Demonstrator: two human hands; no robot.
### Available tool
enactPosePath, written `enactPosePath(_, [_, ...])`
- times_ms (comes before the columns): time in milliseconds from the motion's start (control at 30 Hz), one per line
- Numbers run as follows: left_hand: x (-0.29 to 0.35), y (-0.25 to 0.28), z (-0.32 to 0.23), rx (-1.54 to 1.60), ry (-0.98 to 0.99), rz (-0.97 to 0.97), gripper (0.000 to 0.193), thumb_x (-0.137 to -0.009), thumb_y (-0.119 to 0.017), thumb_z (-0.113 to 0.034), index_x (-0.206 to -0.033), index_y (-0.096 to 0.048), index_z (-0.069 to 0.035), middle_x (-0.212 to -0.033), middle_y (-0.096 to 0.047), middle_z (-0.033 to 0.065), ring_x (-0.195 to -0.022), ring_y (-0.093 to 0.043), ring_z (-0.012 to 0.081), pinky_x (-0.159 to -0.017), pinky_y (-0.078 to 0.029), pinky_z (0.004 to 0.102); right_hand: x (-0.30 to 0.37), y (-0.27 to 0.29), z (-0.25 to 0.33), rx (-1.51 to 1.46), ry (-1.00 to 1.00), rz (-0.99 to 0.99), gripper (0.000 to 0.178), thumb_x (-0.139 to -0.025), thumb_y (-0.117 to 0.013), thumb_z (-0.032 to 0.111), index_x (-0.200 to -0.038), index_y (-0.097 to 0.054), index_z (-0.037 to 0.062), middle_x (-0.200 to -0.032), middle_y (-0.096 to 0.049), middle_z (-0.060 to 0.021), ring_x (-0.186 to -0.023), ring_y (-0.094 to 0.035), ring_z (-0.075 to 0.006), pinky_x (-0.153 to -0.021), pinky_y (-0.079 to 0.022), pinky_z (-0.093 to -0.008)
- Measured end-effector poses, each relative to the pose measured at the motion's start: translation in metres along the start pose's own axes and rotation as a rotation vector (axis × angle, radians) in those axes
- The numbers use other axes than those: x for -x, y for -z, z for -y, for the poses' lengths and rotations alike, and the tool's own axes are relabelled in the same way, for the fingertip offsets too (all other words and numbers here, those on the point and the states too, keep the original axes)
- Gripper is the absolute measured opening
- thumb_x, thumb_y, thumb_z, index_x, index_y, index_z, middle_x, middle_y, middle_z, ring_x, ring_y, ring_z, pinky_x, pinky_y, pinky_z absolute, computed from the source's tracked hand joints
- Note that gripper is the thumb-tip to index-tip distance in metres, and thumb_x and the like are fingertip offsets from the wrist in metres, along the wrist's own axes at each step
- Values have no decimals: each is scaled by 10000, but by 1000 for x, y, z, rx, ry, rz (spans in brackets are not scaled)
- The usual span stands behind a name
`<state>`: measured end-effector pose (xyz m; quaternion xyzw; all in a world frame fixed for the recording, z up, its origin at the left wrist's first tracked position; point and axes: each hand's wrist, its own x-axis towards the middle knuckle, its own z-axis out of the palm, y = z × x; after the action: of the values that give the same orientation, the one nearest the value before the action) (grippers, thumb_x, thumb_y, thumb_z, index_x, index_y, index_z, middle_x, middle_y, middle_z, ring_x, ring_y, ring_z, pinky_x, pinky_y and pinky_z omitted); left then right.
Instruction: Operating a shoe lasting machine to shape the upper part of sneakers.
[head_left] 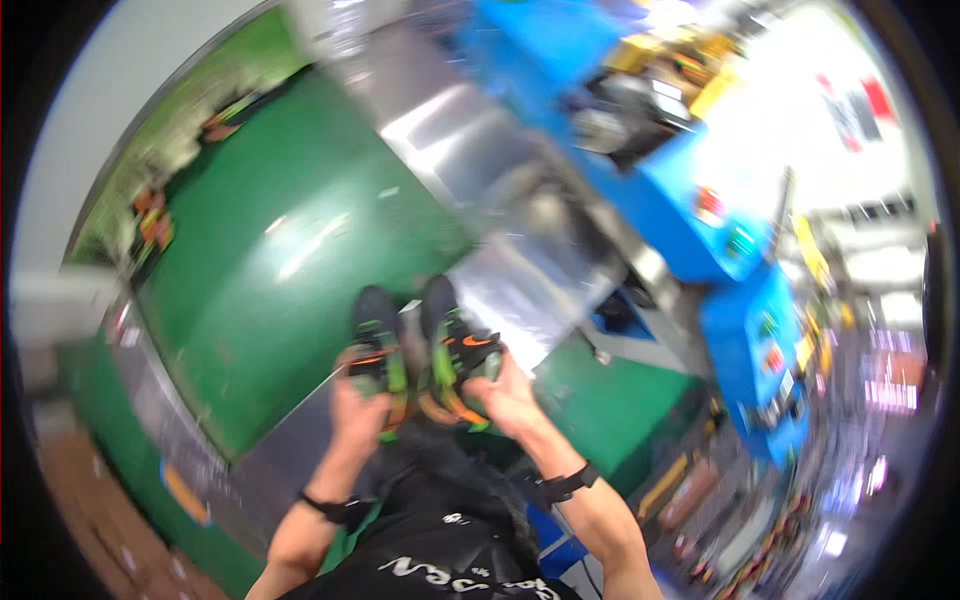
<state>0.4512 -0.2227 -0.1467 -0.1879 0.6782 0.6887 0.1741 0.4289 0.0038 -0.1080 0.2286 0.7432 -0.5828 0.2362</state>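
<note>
In my left hand [362, 408] is a black shoe [377, 335] with orange and green parts, its dark toe pointing away from me. My right hand [508, 392] grips a second shoe [447, 325] of the same colours, on its outer side near the heel. The two shoes are held side by side in front of my body, their toes over the green surface [300, 230] and the shiny metal plate [520, 290]. Motion smears much of the picture, and some fingers are hidden behind the shoes.
A blue machine [665, 200] with red and green buttons stands to the right. Blurred metal plating [460, 140] runs between it and the green surface. Other dark and orange shoes [152, 228] lie at the far left edge. Blurred racks or shelves [740, 530] fill the lower right.
</note>
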Motion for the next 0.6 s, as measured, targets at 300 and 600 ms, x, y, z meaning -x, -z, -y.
enactPosePath(300, [45, -48, -81, 9, 22, 665, 856, -575, -523, 36, -1405, -323, -38, -1200, -516, 114, -1077, -556, 258, -979, -453, 366, 257, 65, -87, -589, 285, -594, 753, -767, -655, 72, -1425, -296, -5, -1282, -489, -102, -1196, -457, -172, -1052, -338, -309])
enactPosePath(600, [305, -223, -73, -267, 499, 1850, 915, -554, -691, 39, -1399, -354, -59, -1290, -506, 131, -1172, -537, 276, -1011, -448, 406, 572, -99, -194, -970, 270, -1667, 730, -642, -731, 46, -1312, -456, -45, -1220, -579, -120, -1114, -561, -214, -1006, -424, -358])
